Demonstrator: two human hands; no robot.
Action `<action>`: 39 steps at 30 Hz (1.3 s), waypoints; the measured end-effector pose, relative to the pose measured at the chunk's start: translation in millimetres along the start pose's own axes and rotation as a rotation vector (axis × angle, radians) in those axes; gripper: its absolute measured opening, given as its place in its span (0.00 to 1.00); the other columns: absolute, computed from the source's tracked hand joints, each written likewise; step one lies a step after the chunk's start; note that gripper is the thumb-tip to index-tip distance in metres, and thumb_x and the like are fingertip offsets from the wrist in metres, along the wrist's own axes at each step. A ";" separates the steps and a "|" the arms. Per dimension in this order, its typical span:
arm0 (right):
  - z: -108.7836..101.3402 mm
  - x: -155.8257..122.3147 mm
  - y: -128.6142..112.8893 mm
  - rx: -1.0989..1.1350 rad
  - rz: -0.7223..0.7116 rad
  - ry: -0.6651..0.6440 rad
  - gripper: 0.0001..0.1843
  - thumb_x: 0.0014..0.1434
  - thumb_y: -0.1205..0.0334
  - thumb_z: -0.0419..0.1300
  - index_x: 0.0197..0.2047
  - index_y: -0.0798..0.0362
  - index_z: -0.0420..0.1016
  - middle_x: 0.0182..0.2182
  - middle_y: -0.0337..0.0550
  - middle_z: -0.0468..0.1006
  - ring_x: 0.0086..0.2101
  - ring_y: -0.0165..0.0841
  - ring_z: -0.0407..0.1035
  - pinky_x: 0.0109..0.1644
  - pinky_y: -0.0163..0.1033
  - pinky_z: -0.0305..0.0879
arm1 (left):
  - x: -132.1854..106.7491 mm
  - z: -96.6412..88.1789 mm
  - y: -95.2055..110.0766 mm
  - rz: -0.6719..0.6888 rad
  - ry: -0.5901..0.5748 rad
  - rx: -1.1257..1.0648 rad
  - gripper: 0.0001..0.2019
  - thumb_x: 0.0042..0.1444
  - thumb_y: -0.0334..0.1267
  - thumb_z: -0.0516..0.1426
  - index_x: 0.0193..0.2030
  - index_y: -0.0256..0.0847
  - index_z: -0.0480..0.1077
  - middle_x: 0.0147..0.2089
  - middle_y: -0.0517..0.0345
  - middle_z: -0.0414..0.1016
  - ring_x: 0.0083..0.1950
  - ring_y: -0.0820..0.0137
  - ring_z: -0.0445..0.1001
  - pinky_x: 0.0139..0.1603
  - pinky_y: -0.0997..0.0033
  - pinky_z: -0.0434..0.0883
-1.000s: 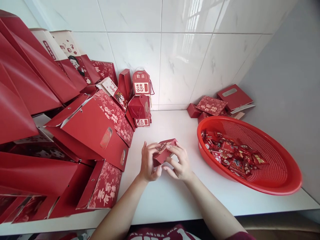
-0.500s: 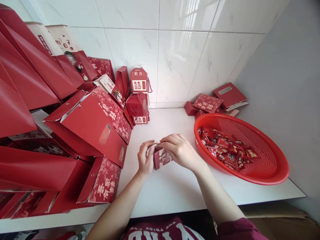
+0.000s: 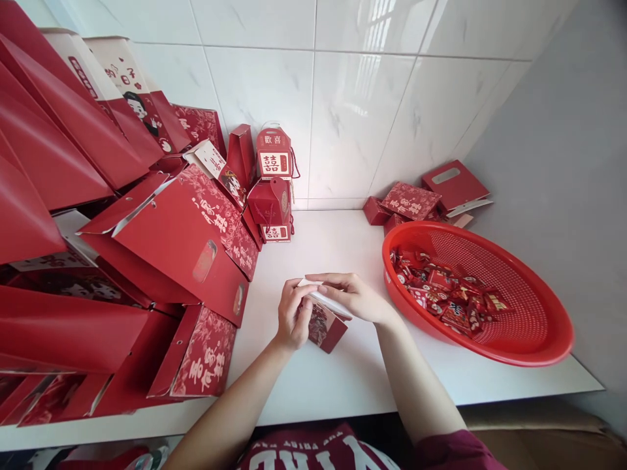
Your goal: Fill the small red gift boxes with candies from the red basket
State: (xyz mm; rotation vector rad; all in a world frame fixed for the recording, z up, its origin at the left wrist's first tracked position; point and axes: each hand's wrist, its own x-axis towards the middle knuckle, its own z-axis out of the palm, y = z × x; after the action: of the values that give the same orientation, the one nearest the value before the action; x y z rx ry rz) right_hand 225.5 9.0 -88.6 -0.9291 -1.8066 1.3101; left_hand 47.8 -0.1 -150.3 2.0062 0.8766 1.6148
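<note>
Left of the basket (image 3: 519, 287), the left hand (image 3: 294, 314) pinched a box (image 3: 329, 334), seemingly shaped but unclosed; the right hand (image 3: 361, 297), grip unclear, lay along its pale flap (image 3: 329, 301).

On my right: red perforated plastic basket (image 3: 531, 287), wrapped candies (image 3: 454, 299) inside; red cartons (image 3: 411, 200) just behind it. On my left: heaped red gift boxes (image 3: 169, 232). Ahead of me: stacked double-happiness boxes (image 3: 271, 201) near white tiled wall (image 3: 360, 124).
</note>
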 end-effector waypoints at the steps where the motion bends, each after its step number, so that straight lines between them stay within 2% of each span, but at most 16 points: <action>1: -1.2 -1.7 3.9 0.077 0.007 -0.031 0.22 0.64 0.53 0.57 0.59 0.50 0.71 0.51 0.44 0.77 0.47 0.35 0.72 0.51 0.39 0.68 | -0.5 0.5 1.2 0.005 -0.002 -0.009 0.13 0.65 0.35 0.49 0.51 0.43 0.70 0.48 0.50 0.67 0.50 0.64 0.70 0.51 0.60 0.68; 3: -3.0 -5.4 10.1 0.216 0.011 -0.077 0.23 0.64 0.54 0.59 0.60 0.50 0.69 0.49 0.45 0.76 0.44 0.33 0.72 0.46 0.38 0.69 | -0.3 1.3 3.2 -0.015 -0.027 -0.049 0.13 0.66 0.35 0.47 0.50 0.42 0.71 0.48 0.49 0.67 0.51 0.64 0.69 0.51 0.59 0.68; 6: -2.5 -9.1 17.6 0.352 0.019 -0.090 0.20 0.63 0.55 0.60 0.57 0.50 0.71 0.48 0.44 0.76 0.43 0.31 0.72 0.46 0.37 0.69 | 2.7 1.6 5.0 -0.096 -0.077 -0.152 0.13 0.67 0.36 0.45 0.46 0.42 0.70 0.46 0.50 0.68 0.50 0.64 0.70 0.51 0.59 0.68; 9: -1.9 -9.8 23.2 0.397 0.026 -0.106 0.21 0.61 0.56 0.63 0.57 0.49 0.71 0.49 0.44 0.76 0.41 0.31 0.72 0.45 0.37 0.70 | 5.7 1.0 5.5 -0.116 -0.101 -0.211 0.07 0.64 0.39 0.52 0.45 0.41 0.68 0.46 0.51 0.68 0.49 0.63 0.70 0.49 0.60 0.69; 11: -4.9 -10.4 24.1 0.334 0.003 -0.103 0.21 0.62 0.56 0.62 0.58 0.48 0.72 0.52 0.45 0.75 0.43 0.33 0.73 0.47 0.39 0.70 | 6.6 0.3 5.6 -0.114 -0.094 -0.184 0.07 0.60 0.38 0.57 0.44 0.42 0.68 0.45 0.52 0.67 0.49 0.63 0.70 0.49 0.61 0.69; 13: -11.3 -12.2 22.5 0.219 -0.040 -0.102 0.20 0.65 0.55 0.58 0.59 0.47 0.72 0.55 0.46 0.73 0.49 0.35 0.71 0.53 0.41 0.67 | 6.5 -0.1 5.6 -0.124 -0.048 -0.116 0.05 0.59 0.36 0.58 0.42 0.42 0.69 0.43 0.53 0.68 0.47 0.65 0.70 0.48 0.63 0.69; 16: -21.5 -15.8 19.2 0.098 -0.122 -0.087 0.20 0.66 0.55 0.56 0.60 0.45 0.71 0.58 0.46 0.71 0.55 0.37 0.66 0.60 0.44 0.62 | 5.8 0.0 5.1 -0.114 0.119 -0.004 0.04 0.60 0.32 0.57 0.41 0.41 0.69 0.40 0.55 0.67 0.44 0.68 0.70 0.46 0.67 0.69; 20: -19.3 -15.1 19.1 0.042 -0.197 0.064 0.18 0.65 0.58 0.58 0.57 0.44 0.74 0.56 0.45 0.73 0.55 0.38 0.67 0.59 0.46 0.64 | 7.4 -1.0 3.1 -0.067 0.294 0.061 0.04 0.61 0.30 0.56 0.42 0.41 0.69 0.41 0.55 0.68 0.44 0.69 0.71 0.46 0.69 0.70; 22: -11.2 -12.1 19.9 -0.001 -0.248 0.174 0.15 0.65 0.61 0.58 0.54 0.43 0.77 0.53 0.45 0.75 0.53 0.37 0.68 0.58 0.45 0.65 | 8.8 -2.6 2.0 -0.050 0.330 0.075 0.04 0.62 0.30 0.54 0.43 0.41 0.69 0.41 0.55 0.68 0.44 0.69 0.71 0.45 0.69 0.70; 25: 1.2 -8.4 19.8 -0.067 -0.359 0.297 0.16 0.67 0.64 0.54 0.53 0.43 0.77 0.50 0.46 0.76 0.51 0.36 0.70 0.54 0.44 0.68 | 9.5 -5.6 -0.1 -0.007 0.356 0.107 0.06 0.63 0.30 0.53 0.44 0.41 0.69 0.41 0.54 0.68 0.44 0.69 0.71 0.44 0.68 0.71; 28: 7.5 -7.6 18.5 -0.113 -0.430 0.329 0.18 0.68 0.65 0.50 0.52 0.42 0.78 0.49 0.47 0.75 0.49 0.35 0.71 0.49 0.42 0.71 | 9.0 -9.6 -2.7 0.071 0.346 0.152 0.08 0.63 0.30 0.52 0.44 0.42 0.70 0.42 0.53 0.67 0.45 0.68 0.70 0.43 0.67 0.71; 30: 8.2 -7.4 17.8 -0.126 -0.411 0.317 0.17 0.68 0.64 0.51 0.52 0.43 0.78 0.47 0.47 0.75 0.47 0.35 0.71 0.48 0.42 0.71 | 9.8 -12.9 -4.1 0.078 0.313 0.166 0.09 0.63 0.32 0.51 0.41 0.42 0.72 0.41 0.53 0.67 0.44 0.67 0.70 0.43 0.66 0.71; 34: 6.7 -5.5 18.3 -0.165 -0.294 0.286 0.17 0.64 0.59 0.59 0.56 0.44 0.75 0.44 0.46 0.78 0.43 0.35 0.71 0.49 0.43 0.69 | 14.9 -18.4 -5.7 -0.065 0.190 0.029 0.11 0.63 0.38 0.49 0.39 0.41 0.72 0.40 0.53 0.68 0.45 0.65 0.70 0.43 0.66 0.70; 36: 6.5 -4.3 19.6 -0.187 -0.243 0.300 0.19 0.64 0.58 0.59 0.58 0.43 0.73 0.45 0.45 0.78 0.41 0.34 0.71 0.49 0.43 0.69 | 16.9 -19.4 -6.5 -0.128 0.131 -0.067 0.13 0.63 0.41 0.48 0.43 0.40 0.72 0.44 0.51 0.69 0.48 0.63 0.70 0.46 0.64 0.71; 39: 7.4 -3.5 22.1 -0.190 -0.198 0.345 0.18 0.65 0.56 0.57 0.58 0.44 0.73 0.51 0.48 0.73 0.44 0.34 0.71 0.49 0.42 0.70 | 17.3 -18.9 -8.0 -0.152 0.098 -0.140 0.17 0.62 0.45 0.48 0.51 0.41 0.71 0.56 0.48 0.67 0.58 0.57 0.67 0.57 0.56 0.68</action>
State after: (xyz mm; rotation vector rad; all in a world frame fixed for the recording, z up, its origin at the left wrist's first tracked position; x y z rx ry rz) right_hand 224.0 7.7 -112.1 -0.9809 -1.7178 0.8113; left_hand 29.9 16.4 -139.0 1.7360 0.9018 1.6524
